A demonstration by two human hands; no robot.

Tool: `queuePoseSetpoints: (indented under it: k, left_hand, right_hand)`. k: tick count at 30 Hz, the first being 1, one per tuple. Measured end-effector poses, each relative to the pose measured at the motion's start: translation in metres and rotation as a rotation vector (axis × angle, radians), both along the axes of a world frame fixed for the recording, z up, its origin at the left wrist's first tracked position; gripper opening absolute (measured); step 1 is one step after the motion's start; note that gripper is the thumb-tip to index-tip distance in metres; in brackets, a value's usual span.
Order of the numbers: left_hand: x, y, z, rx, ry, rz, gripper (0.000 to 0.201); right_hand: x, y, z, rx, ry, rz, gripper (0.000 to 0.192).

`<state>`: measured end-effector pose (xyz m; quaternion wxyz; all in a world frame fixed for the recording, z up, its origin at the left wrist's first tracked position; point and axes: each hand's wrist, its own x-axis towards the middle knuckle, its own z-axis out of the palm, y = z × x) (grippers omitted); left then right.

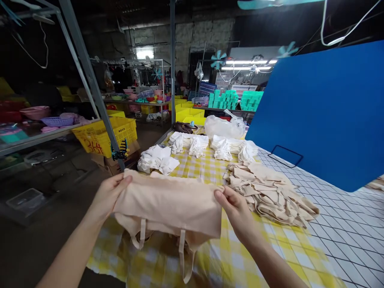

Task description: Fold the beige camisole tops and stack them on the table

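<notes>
Beige garment (168,204) pinched at both ends by left hand (109,192) and right hand (235,208); fingers partly hidden behind fabric.

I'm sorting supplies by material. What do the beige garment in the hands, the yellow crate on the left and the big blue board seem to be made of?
Beige garment: soft matte fabric, probably a stretchy knit; it drapes and its straps dangle limply. Yellow crate: moulded plastic, judging by its lattice walls. Blue board: smooth, flat and rigid, maybe plastic sheet; hard to tell.
</notes>
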<state>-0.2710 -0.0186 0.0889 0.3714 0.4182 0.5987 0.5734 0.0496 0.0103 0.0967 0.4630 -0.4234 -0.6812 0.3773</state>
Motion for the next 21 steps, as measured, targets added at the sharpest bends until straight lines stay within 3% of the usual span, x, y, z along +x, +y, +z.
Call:
queuePoseSetpoints:
  k: [2, 4, 6, 9, 14, 21]
  left_hand:
    - [-0.002, 0.036, -0.016, -0.005, 0.189, -0.025, 0.045]
    - [-0.002, 0.069, -0.033, -0.111, 0.580, -0.002, 0.036]
    - [-0.001, 0.092, -0.048, -0.176, 0.711, 0.020, 0.026]
    - [0.002, 0.109, -0.064, -0.250, 0.814, 0.052, 0.022]
    - [0.007, 0.114, -0.072, -0.346, 0.918, 0.091, 0.022]
    - [0.019, 0.111, -0.062, -0.467, 1.269, 0.044, 0.034]
  right_hand:
    - [-0.012, 0.034, -0.021, -0.038, -0.027, -0.068, 0.036]
    - [-0.024, 0.068, -0.046, -0.088, -0.235, -0.183, 0.033]
    - [-0.032, 0.094, -0.068, -0.113, -0.333, -0.239, 0.031]
    - [-0.038, 0.114, -0.089, -0.107, -0.419, -0.291, 0.029]
    - [-0.038, 0.123, -0.094, -0.084, -0.546, -0.341, 0.024]
    - [-0.034, 0.113, -0.091, -0.041, -0.686, -0.382, 0.016]
